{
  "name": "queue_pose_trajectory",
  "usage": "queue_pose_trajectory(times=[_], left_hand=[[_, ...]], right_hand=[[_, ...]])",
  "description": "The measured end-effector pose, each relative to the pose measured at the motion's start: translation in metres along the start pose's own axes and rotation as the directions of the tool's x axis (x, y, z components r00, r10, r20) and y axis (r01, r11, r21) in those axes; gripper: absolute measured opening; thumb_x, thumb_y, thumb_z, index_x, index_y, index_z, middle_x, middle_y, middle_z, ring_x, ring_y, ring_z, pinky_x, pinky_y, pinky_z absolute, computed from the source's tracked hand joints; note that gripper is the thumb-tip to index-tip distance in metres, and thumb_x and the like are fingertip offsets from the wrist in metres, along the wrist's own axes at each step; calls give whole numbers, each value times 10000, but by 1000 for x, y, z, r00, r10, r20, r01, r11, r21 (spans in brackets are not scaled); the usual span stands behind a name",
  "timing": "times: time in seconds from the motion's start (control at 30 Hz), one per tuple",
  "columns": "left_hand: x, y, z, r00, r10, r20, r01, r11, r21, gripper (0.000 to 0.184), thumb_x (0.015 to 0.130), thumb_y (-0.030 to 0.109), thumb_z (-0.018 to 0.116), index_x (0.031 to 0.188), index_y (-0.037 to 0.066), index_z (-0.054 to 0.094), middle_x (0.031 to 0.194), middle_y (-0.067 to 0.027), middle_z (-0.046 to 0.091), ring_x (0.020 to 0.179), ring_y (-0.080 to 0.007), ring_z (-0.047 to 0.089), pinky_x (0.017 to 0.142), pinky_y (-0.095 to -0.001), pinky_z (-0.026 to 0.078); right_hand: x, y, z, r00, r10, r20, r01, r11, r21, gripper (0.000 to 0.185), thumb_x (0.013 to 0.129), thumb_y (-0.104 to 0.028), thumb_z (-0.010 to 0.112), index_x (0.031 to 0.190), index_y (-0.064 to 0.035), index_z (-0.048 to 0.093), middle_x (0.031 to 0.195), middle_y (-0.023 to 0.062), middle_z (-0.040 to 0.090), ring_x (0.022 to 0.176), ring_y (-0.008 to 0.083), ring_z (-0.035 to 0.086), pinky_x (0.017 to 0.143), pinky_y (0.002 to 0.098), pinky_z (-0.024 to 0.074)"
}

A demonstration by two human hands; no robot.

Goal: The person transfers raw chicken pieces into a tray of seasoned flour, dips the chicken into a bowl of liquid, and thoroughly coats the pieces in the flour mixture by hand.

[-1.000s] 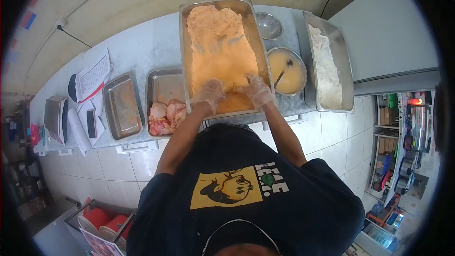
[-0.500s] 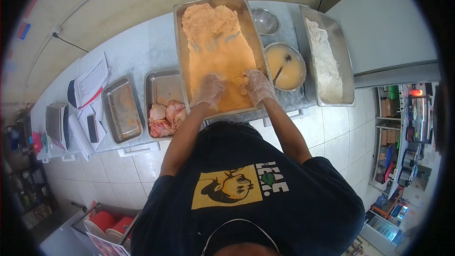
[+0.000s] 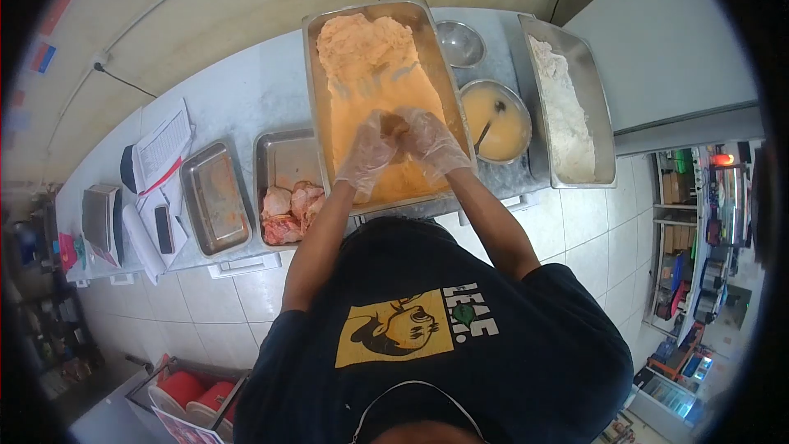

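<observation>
A deep steel tray (image 3: 450, 107) holds orange powder (image 3: 353, 99), heaped at its far end. Over the near half of this tray, my left hand (image 3: 371, 148) and my right hand (image 3: 429, 141) come together, both in clear plastic gloves. Between them they grip a powder-coated piece (image 3: 394, 125), orange-brown and partly covered by the fingers. Left of the tray, raw meat pieces (image 3: 292, 207) lie in a smaller steel tray (image 3: 289, 148). To the right stands a bowl of yellowish liquid (image 3: 501, 127) with a dark-tipped utensil in it.
A steel tray with white flour (image 3: 563, 107) stands at the right, and a small metal bowl (image 3: 460, 43) behind the liquid. At the left are a stained shallow tray (image 3: 215, 197), papers (image 3: 163, 144), a phone (image 3: 164, 228) and a scale (image 3: 100, 222).
Both hands have risen from the powder and drawn together, now closed around a coated piece. The camera view has shifted slightly.
</observation>
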State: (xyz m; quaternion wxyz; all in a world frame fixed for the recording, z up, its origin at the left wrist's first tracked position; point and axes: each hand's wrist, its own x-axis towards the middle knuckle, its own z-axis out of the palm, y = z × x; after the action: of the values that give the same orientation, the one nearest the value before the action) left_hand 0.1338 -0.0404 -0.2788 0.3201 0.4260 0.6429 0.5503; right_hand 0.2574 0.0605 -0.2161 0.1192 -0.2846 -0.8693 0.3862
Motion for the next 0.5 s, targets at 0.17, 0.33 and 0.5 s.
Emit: queue_pose_trajectory(times=[0.17,0.33,0.5], left_hand=[[-3,23,-41,996,-38,-75,19,969,-245,393,833,-95,568,1211,8,530,1110,-78,601,1021,-138,581,806,-284,518],[2,52,8,992,104,-68,-109,992,-68,606,712,-53,701,1283,13,510,1051,-87,630,958,-208,628,792,-298,534],[-3,36,19,942,58,-331,-75,996,-38,768,746,14,749,1397,2,342,1120,-107,621,1011,-236,616,823,-311,537]], right_hand=[[2,-12,-29,999,-34,28,36,996,-87,252,748,-103,678,996,-59,675,959,167,674,936,336,647,834,416,509],[23,-8,2,967,-255,-1,232,883,-407,164,758,-128,636,905,-72,680,961,130,670,965,313,634,841,411,501],[38,-2,1,946,-293,140,312,699,-643,140,772,-149,642,853,-51,699,945,159,679,950,327,643,819,425,511]])
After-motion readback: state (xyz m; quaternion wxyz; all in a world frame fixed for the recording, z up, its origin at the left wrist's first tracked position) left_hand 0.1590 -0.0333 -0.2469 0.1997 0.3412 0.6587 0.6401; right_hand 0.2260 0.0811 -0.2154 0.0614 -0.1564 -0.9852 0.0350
